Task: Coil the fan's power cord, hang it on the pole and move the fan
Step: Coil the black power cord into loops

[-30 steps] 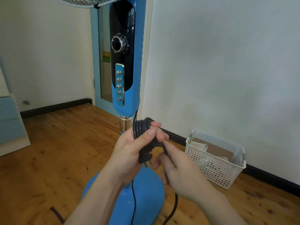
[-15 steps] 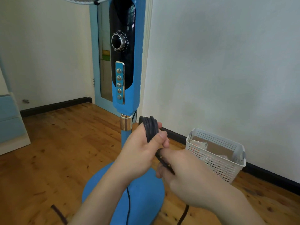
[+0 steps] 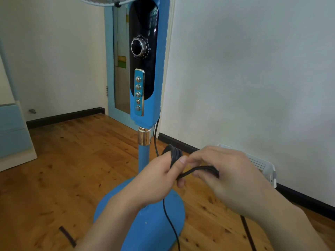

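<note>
- A black power cord (image 3: 174, 154), wound into a tight coil, sits in front of the blue fan's pole (image 3: 143, 156), just above its round base (image 3: 152, 221).
- The left hand (image 3: 154, 180) grips the coil, thumb pressed across the loops.
- The right hand (image 3: 223, 174) pinches a loose strand running out from the coil.
- More cord trails down to the wooden floor (image 3: 63, 160).
- A white basket (image 3: 262, 165) stands by the wall, behind the right hand.

A home room: wooden plank floor (image 3: 72, 160), plain white walls (image 3: 253, 69), blue-framed door (image 3: 110, 69), laundry-style basket (image 3: 261, 165).
</note>
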Action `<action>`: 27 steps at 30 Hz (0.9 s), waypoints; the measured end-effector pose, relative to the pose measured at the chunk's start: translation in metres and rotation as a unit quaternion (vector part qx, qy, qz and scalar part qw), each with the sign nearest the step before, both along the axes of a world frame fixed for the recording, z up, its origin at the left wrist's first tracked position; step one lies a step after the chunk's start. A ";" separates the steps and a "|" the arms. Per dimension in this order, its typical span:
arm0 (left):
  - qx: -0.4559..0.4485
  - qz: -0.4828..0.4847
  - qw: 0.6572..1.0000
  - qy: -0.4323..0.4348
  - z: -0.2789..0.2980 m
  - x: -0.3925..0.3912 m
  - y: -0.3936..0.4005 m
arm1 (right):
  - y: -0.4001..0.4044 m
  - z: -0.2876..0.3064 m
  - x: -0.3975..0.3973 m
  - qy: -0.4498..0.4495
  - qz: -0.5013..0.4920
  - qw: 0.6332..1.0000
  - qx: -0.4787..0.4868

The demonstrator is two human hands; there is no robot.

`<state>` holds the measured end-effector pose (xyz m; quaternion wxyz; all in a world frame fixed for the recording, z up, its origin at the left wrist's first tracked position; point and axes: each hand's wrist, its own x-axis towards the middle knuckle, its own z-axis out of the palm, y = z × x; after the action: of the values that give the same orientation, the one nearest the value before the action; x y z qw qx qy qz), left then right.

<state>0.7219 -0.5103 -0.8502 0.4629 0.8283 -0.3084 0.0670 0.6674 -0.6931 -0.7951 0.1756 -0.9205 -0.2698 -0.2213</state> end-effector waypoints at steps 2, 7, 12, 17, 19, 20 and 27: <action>-0.022 -0.017 1.000 0.010 0.001 -0.002 0.002 | -0.005 0.000 0.004 -0.037 0.004 0.999 0.006; -0.012 -0.054 0.997 0.047 0.001 -0.001 0.007 | -0.017 -0.011 0.012 -0.103 -0.007 0.993 0.051; 0.005 -0.083 0.995 0.056 0.000 -0.004 0.003 | -0.022 -0.022 0.025 -0.097 -0.040 0.984 0.145; -0.047 -0.116 0.989 0.078 0.003 -0.006 -0.001 | -0.019 -0.038 0.033 -0.011 -0.051 0.972 0.229; -0.064 -0.120 0.986 0.097 0.003 -0.007 -0.001 | -0.017 -0.045 0.036 0.014 -0.056 0.969 0.239; -0.074 -0.125 0.984 0.107 0.003 -0.007 -0.001 | -0.015 -0.047 0.038 0.027 -0.058 0.968 0.243; -0.193 -0.187 0.957 0.113 0.008 -0.008 -0.006 | 0.000 -0.061 0.042 0.111 -0.022 0.936 0.333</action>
<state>0.7144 -0.5162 -0.8426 0.6497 0.6533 -0.3846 -0.0566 0.7092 -0.6934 -0.8558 0.4956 -0.8340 -0.1392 -0.1985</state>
